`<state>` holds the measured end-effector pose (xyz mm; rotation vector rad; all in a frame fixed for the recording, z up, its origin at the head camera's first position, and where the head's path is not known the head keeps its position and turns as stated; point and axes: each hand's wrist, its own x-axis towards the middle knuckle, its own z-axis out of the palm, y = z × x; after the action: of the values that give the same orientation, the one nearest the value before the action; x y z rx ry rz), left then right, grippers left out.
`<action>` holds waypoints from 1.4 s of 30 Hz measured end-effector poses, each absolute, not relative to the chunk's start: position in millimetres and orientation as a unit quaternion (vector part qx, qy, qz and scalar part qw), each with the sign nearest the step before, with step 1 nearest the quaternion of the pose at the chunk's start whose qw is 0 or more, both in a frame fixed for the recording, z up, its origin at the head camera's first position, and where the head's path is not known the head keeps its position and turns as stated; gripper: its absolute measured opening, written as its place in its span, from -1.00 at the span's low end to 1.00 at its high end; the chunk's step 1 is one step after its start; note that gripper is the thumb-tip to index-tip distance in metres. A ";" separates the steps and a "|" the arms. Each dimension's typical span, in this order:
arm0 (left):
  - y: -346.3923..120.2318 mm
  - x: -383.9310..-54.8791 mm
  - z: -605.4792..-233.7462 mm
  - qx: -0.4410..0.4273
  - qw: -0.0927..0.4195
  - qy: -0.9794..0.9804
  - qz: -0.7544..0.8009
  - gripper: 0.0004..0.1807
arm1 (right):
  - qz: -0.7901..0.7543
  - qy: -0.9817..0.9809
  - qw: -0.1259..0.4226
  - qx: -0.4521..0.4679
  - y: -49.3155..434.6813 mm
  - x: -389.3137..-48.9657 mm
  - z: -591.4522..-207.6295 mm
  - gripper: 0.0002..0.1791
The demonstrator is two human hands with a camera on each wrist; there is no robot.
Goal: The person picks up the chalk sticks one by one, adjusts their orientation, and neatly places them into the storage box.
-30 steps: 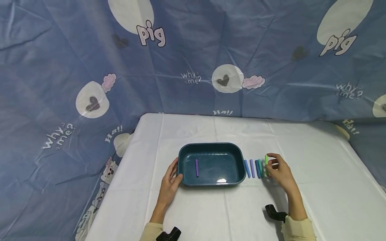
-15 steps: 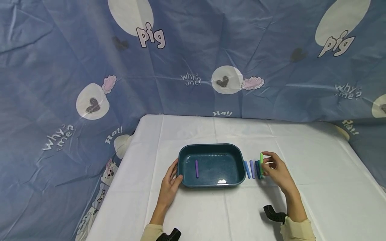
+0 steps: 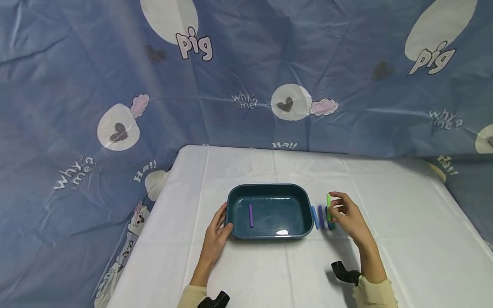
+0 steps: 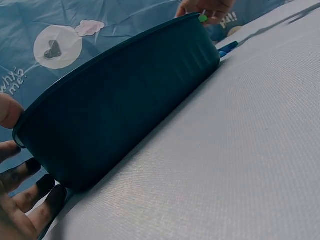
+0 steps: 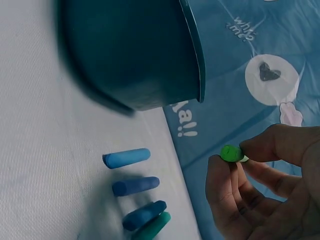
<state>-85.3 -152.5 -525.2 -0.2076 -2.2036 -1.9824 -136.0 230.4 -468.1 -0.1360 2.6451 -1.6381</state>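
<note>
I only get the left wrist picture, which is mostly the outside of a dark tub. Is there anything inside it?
Observer: Yes, the head view shows one purple stick lying on the floor of the tub.
Operator: What's in the right hand? I just see a green tip.
Observer: A green stick; the head view shows its length.
Operator: And is that bit of blue past the tub just one thing?
Observer: No, the right wrist view shows at least four sticks on the white cloth: light blue, mid blue, dark blue and teal.
</note>
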 end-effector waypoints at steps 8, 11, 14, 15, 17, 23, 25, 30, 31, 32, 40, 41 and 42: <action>-151.0 -83.5 -510.0 -0.075 0.069 -0.739 -0.666 -0.34 | -0.523 0.850 -0.002 -0.059 228.6 -135.1 -473.5 -0.50; -149.1 -80.6 -499.0 -0.078 0.066 -0.743 -0.662 -0.35 | -0.520 0.852 -0.007 -0.062 227.5 -136.3 -472.5 -0.50; -148.1 -78.7 -492.6 -0.073 0.065 -0.748 -0.656 -0.35 | -0.526 0.848 -0.004 -0.068 225.3 -137.2 -470.5 -0.50; -148.0 -78.5 -491.6 -0.071 0.064 -0.748 -0.657 -0.35 | -0.529 0.846 -0.002 -0.070 224.4 -137.3 -469.7 -0.50; -148.1 -78.6 -490.7 -0.070 0.065 -0.747 -0.658 -0.35 | -0.534 0.842 0.001 -0.074 222.8 -137.5 -468.4 -0.49; -149.2 -77.7 -492.0 -0.076 0.062 -0.748 -0.656 -0.35 | -0.539 0.839 0.001 -0.079 217.3 -137.3 -468.4 -0.50; -150.1 -76.1 -492.4 -0.071 0.060 -0.748 -0.657 -0.35 | -0.540 0.838 0.005 -0.083 214.7 -136.7 -469.8 -0.51; -151.5 -74.1 -493.5 -0.065 0.056 -0.745 -0.662 -0.35 | -0.535 0.840 0.007 -0.093 209.7 -135.0 -472.3 -0.52; -151.3 -74.3 -493.6 -0.067 0.055 -0.743 -0.663 -0.35 | -0.534 0.840 0.006 -0.094 209.3 -134.9 -472.2 -0.52; -150.9 -74.6 -493.6 -0.069 0.055 -0.742 -0.664 -0.35 | -0.532 0.841 0.004 -0.096 209.0 -135.0 -471.8 -0.52; -149.1 -76.3 -492.1 -0.070 0.062 -0.750 -0.655 -0.35 | -0.537 0.836 0.005 -0.116 206.9 -138.1 -468.8 -0.52; -149.1 -76.4 -492.1 -0.070 0.062 -0.750 -0.654 -0.35 | -0.538 0.835 0.004 -0.118 206.6 -138.5 -469.3 -0.52; -149.2 -76.6 -492.3 -0.070 0.062 -0.751 -0.654 -0.35 | -0.539 0.834 0.004 -0.119 206.1 -138.5 -469.2 -0.52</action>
<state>-76.6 -149.2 -492.3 -0.2126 -2.2707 -1.9758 -138.5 206.1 -469.2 -0.3717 2.6115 -1.6900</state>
